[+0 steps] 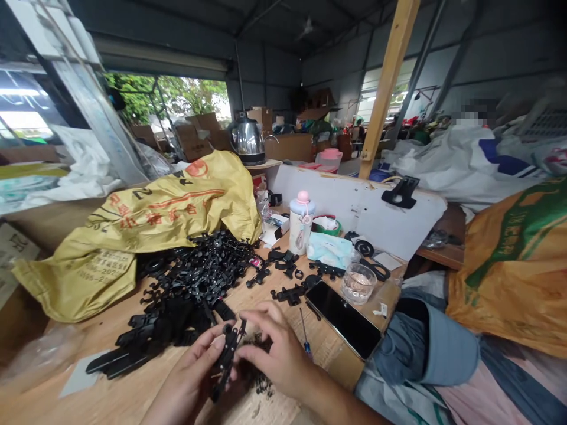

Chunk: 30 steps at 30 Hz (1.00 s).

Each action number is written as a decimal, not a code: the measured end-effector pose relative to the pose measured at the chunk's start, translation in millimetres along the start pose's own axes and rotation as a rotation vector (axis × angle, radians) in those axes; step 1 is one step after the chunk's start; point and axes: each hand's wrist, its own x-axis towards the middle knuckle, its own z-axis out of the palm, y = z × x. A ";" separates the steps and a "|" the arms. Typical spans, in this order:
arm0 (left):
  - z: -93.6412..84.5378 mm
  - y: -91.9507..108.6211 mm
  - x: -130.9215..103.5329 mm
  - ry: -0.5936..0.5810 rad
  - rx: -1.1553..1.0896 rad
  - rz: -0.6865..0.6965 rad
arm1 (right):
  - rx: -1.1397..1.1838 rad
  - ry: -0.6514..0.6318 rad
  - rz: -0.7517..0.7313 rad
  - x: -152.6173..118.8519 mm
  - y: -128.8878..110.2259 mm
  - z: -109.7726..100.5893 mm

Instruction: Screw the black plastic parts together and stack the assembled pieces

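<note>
at the near middle of the desk (170, 386), the left hand (192, 369) has its grip closed on a slim black plastic part (229, 348), pinched between thumb and fingers, while the right hand (283, 357) has thumb and forefinger nearly together, gripping the same part from the right. farther left, a yellow sack (186, 195) lies with a heap of black parts (208, 265) at its near edge; right of that stand a capped bottle (299, 227), insides hidden, and a clear glass (358, 284), contents unclear.
</note>
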 end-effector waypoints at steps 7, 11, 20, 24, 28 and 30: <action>-15.5 3.7 7.2 0.117 0.386 0.313 | -0.236 -0.303 -0.355 20.8 -23.0 -8.2; -18.4 5.3 3.8 0.052 0.373 0.247 | -0.161 -0.455 -0.160 35.1 -24.9 -5.6; -24.6 0.6 -4.7 -0.007 0.016 0.104 | -0.102 -0.345 -0.162 47.1 -24.5 -9.2; -19.7 -19.4 3.1 0.214 -0.077 0.154 | -0.088 -0.103 0.043 34.2 -14.8 -4.0; -5.2 -43.5 11.9 0.336 -0.071 0.196 | 0.049 -0.290 0.331 16.7 6.6 14.0; 3.2 -54.0 15.1 0.364 -0.072 0.248 | 0.060 -0.316 0.418 13.2 14.2 21.9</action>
